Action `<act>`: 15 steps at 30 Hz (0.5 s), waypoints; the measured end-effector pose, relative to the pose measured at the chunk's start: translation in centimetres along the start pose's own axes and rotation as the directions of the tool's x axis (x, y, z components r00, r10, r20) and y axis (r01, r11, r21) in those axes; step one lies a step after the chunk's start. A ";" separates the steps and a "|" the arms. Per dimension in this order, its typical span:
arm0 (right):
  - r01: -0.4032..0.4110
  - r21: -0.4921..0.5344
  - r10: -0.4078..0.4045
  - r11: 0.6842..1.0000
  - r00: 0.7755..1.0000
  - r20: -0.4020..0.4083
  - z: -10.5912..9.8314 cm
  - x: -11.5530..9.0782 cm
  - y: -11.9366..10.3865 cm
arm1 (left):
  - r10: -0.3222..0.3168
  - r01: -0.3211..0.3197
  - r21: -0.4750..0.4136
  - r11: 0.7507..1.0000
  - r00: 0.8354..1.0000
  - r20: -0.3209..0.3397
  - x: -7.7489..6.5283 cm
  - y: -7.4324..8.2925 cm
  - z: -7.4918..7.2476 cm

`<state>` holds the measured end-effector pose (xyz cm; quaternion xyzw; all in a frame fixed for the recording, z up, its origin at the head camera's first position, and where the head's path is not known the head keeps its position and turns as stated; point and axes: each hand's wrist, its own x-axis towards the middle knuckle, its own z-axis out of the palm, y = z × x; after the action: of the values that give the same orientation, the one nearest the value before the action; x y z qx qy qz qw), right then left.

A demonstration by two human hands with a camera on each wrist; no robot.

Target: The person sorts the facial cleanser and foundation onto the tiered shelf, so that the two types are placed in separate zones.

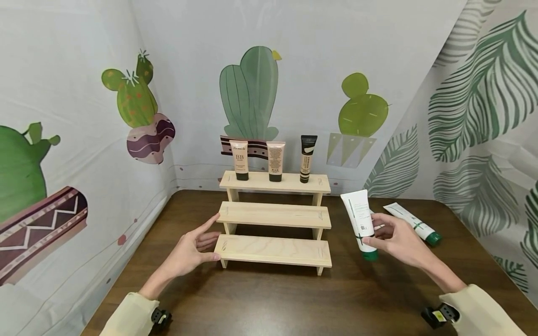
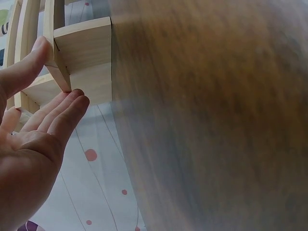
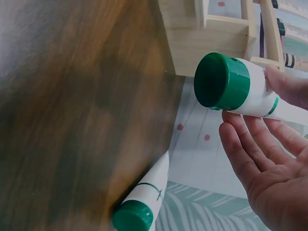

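Note:
My right hand [image 1: 397,239] holds a white squeeze tube [image 1: 357,212] with a green cap between thumb and fingers. Slightly tilted, cap down, the tube is right of a three-step wooden display rack [image 1: 273,249]. The right wrist view shows the cap [image 3: 221,81] end-on and the thumb across the tube from the fingers. With fingers fairly straight, my left hand [image 1: 189,252] touches the rack's left end, the thumb at the lowest step and the index finger at the middle one. In the left wrist view, fingertips [image 2: 79,96] meet the edge of a step.
On the top step stand two beige tubes [image 1: 240,161] with black caps and a black-and-gold tube [image 1: 307,161]. Another white tube [image 1: 409,221] with a green cap lies on the brown table [image 1: 260,303] at the right. Cactus-printed cloth [image 1: 311,70] hangs behind.

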<state>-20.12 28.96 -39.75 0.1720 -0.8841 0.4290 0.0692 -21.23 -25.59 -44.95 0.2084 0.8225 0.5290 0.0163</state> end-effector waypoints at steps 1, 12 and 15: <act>0.007 0.008 -0.007 1.000 1.000 -0.006 0.0 0.0 -0.2 | 0.001 -0.001 0.000 1.000 1.000 0.000 0.0 0.0 0.0; 0.019 -0.027 -0.020 0.999 0.999 -0.049 0.8 0.7 -2.5 | -0.001 0.001 -0.002 1.000 1.000 -0.006 -0.1 -0.1 0.0; 0.024 -0.026 -0.026 0.999 0.998 -0.054 1.0 0.8 -3.1 | -0.004 0.004 -0.005 1.000 1.000 -0.008 -0.1 -0.1 0.1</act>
<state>-19.71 26.17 -37.90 0.1703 -0.8850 0.4213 0.1009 -21.15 -25.62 -45.07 0.2048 0.8216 0.5318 0.0145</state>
